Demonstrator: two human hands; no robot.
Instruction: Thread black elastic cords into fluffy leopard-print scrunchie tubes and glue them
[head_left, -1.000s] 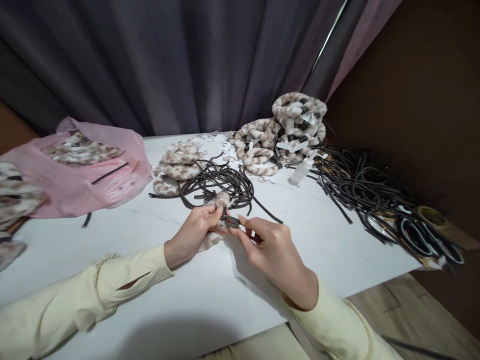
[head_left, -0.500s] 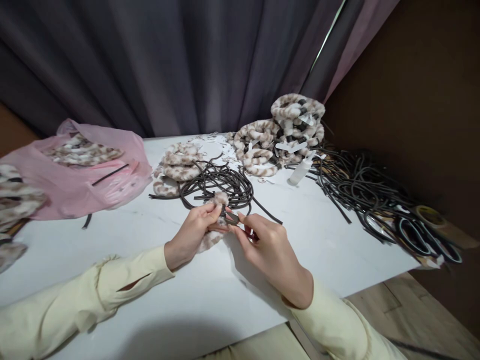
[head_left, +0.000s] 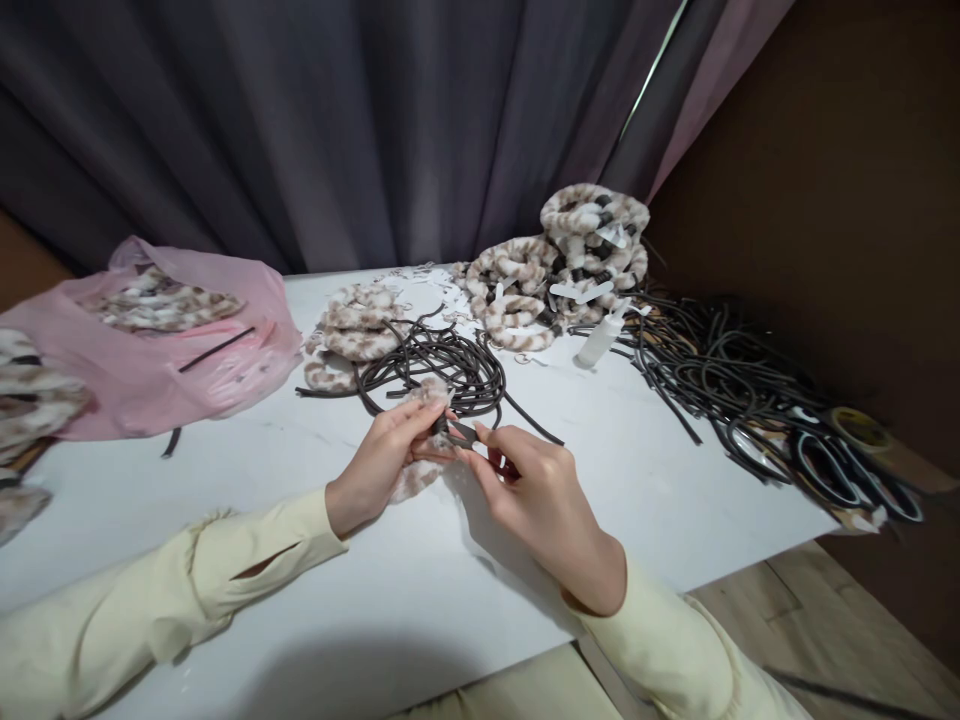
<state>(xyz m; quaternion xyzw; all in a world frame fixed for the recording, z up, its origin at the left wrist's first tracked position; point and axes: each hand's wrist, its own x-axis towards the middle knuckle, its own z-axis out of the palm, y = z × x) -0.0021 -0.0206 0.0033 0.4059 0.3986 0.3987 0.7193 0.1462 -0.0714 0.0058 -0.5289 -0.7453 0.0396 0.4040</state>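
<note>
My left hand (head_left: 382, 450) is closed on a fluffy white-and-brown ring (head_left: 415, 482), pinching it between thumb and fingers above the table. A dark part shows on the ring next to my left thumb. My right hand (head_left: 536, 490) grips small pliers (head_left: 465, 432) with dark jaws and a bit of red handle in view. The jaws point left and meet the dark part of the ring; whether they are closed on it I cannot tell. Just beyond both hands lies a loose heap of black cords (head_left: 450, 365).
Fluffy rings are stacked behind the cords (head_left: 360, 325) and at the back right (head_left: 592, 230). A small clear bottle (head_left: 598, 345) stands near them. More black cords (head_left: 720, 360) and a tape roll (head_left: 859, 432) lie right. At left is a pink plastic bag (head_left: 172, 375) on the white table (head_left: 285, 600).
My left hand and the fluffy ring have shifted slightly left and turned a little. The pliers in my right hand stay nearly in place at the ring.
</note>
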